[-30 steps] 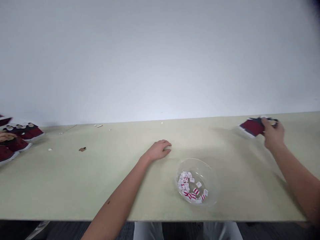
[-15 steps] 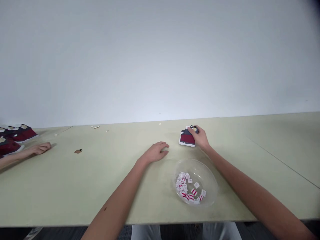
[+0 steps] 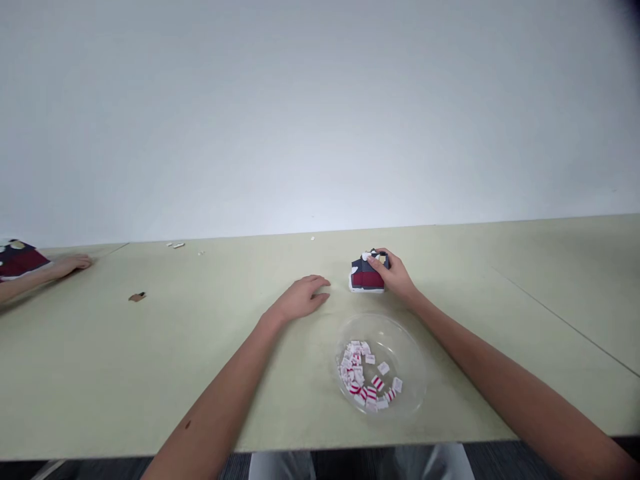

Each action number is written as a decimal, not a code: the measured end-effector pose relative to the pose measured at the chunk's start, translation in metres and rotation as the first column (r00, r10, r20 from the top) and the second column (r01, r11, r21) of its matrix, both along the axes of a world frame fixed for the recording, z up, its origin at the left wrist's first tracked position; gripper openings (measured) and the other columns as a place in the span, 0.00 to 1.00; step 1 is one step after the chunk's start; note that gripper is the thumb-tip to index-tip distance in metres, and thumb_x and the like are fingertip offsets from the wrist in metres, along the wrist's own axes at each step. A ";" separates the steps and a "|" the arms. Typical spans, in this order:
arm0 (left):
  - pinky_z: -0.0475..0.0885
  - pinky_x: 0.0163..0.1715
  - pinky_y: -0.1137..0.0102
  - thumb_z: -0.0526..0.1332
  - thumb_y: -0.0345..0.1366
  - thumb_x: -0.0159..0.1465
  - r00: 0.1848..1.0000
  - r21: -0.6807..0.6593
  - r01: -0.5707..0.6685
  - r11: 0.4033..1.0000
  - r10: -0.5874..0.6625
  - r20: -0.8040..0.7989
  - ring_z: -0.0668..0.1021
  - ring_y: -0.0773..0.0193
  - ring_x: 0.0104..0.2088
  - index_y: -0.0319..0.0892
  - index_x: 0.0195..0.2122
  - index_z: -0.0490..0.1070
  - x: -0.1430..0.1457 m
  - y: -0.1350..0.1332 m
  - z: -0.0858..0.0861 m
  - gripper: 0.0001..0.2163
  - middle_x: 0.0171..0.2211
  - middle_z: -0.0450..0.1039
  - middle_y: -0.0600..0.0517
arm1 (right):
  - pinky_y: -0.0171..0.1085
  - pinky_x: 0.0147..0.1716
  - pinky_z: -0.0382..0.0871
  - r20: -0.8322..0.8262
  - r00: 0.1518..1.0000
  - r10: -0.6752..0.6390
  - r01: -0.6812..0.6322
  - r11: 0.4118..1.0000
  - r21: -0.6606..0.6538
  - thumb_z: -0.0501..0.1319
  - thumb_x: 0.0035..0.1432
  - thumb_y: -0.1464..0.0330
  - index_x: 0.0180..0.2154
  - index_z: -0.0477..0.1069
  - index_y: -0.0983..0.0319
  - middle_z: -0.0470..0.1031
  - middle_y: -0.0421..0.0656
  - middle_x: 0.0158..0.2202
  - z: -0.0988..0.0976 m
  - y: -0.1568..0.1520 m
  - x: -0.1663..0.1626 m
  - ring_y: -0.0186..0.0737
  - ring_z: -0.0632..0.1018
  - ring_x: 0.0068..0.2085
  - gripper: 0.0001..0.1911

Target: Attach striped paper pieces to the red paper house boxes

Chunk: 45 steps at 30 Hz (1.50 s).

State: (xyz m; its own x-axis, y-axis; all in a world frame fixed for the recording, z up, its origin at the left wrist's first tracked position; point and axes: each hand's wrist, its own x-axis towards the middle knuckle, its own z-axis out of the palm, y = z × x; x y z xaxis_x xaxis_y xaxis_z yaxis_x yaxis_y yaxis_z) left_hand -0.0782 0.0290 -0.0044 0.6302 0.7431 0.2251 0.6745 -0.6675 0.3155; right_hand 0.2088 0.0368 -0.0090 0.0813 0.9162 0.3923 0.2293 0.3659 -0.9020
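My right hand [image 3: 396, 272] grips a small house-shaped piece [image 3: 367, 277], dark red and dark blue with white along its bottom edge and a cream spot near the top. The thumb lies across its face; the other fingers are partly hidden behind it. To the left, my left hand [image 3: 303, 297] rests low over the table with fingers apart and nothing in it. Between my forearms stands a clear round plastic bowl [image 3: 413, 347]. Inside it lie several small white pieces [image 3: 356, 365], some with red stripes.
At the far left, another person's hand [image 3: 73, 265] rests on the table beside similar red and blue pieces [image 3: 20, 261]. A small brown scrap [image 3: 137, 297] lies left of my arm. White bits [image 3: 176, 245] lie near the wall [image 3: 320, 113]. The table's front edge is close to me.
The view has turned slightly right. The held piece now faces me more squarely in my right hand. At far left, the other person's hand has moved farther back.
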 end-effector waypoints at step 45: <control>0.68 0.30 0.67 0.57 0.27 0.62 0.804 -0.015 0.215 0.977 -0.186 -0.565 0.80 0.55 0.36 0.40 0.38 0.75 0.109 -0.140 0.091 0.08 0.38 0.77 0.44 | 0.41 0.41 0.70 0.101 0.976 -0.193 0.169 0.964 0.207 0.60 0.60 0.50 0.47 0.72 0.59 0.77 0.46 0.46 0.003 -0.005 0.022 0.43 0.75 0.41 0.22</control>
State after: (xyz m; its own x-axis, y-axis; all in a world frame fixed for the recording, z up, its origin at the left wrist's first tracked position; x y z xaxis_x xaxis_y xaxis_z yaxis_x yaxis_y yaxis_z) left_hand 0.0312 -0.1111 0.0869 0.7910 0.5842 -0.1818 0.5739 -0.8114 -0.1106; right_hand 0.2305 0.0319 -0.0062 0.1799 0.7945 0.5800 0.4094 0.4757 -0.7785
